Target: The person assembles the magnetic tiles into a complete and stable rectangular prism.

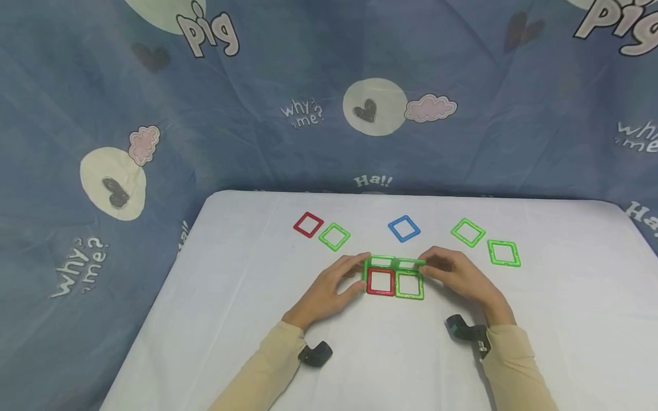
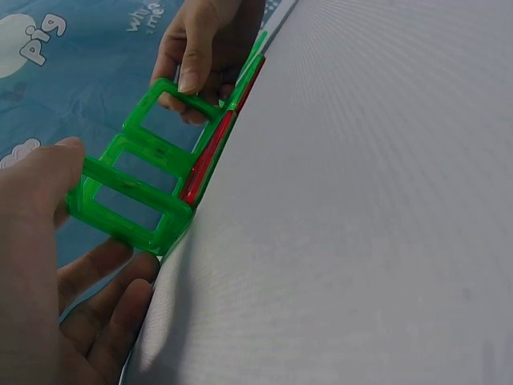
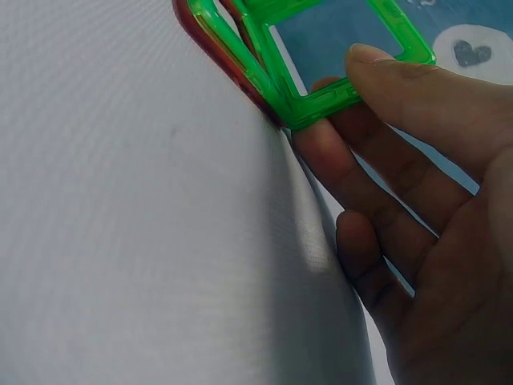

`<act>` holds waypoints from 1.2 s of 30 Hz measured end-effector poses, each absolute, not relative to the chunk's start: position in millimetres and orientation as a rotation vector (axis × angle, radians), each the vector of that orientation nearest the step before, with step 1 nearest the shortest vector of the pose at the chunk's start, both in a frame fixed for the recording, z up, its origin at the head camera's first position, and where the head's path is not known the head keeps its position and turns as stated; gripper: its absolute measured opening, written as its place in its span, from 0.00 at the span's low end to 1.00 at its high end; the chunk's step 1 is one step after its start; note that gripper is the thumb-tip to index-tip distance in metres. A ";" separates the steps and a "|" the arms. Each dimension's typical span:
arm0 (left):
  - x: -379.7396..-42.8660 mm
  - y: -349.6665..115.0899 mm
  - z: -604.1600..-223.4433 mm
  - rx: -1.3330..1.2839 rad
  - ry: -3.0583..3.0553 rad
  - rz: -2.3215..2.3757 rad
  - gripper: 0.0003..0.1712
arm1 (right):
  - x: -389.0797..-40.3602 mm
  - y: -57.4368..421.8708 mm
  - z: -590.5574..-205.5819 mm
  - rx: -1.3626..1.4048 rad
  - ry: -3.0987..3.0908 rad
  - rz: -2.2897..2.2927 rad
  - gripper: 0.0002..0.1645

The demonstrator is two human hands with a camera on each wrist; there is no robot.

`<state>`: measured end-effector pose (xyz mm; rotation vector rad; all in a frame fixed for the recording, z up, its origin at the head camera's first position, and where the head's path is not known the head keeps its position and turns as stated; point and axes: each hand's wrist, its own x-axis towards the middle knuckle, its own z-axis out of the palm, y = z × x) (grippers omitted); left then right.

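Note:
Square magnetic frame tiles are joined in front of me. A red tile (image 1: pixel 381 294) and a green tile (image 1: pixel 409 296) lie flat side by side. Along their back edge stand two green tiles, the back left one (image 1: pixel 382 257) and the back right one (image 1: pixel 410 261). Another green tile (image 2: pixel 120 228) stands at the left end. My left hand (image 1: pixel 324 291) holds that end tile between thumb and fingers. With thumb and fingertips, my right hand (image 1: pixel 465 277) pinches the outer edge of the back right tile, also seen close in the right wrist view.
Loose tiles lie on the white table (image 1: pixel 247 257) beyond the hands: a red one (image 1: pixel 299 230) and a green one (image 1: pixel 325 242) at left, a blue one (image 1: pixel 396 233) in the middle, two green ones (image 1: pixel 458 237) at right. A printed blue cloth (image 1: pixel 288 57) hangs behind.

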<state>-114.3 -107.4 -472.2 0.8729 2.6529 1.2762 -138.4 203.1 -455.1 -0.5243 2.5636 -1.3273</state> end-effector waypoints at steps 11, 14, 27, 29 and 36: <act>-114.7 -106.9 -471.1 0.863 2.654 1.265 0.33 | -138.6 202.9 -455.9 -0.543 2.555 -1.346 0.10; -114.5 -106.9 -470.2 0.851 2.651 1.263 0.33 | -139.0 203.1 -456.7 -0.547 2.546 -1.356 0.10; -116.1 -108.0 -472.0 0.892 2.645 1.272 0.33 | -140.7 207.7 -460.6 -0.534 2.500 -1.363 0.11; -116.3 -108.3 -471.8 0.895 2.654 1.268 0.33 | -141.0 209.6 -460.7 -0.544 2.492 -1.363 0.11; -115.3 -109.3 -471.6 0.878 2.645 1.266 0.33 | -140.8 213.0 -461.2 -0.602 2.474 -1.396 0.19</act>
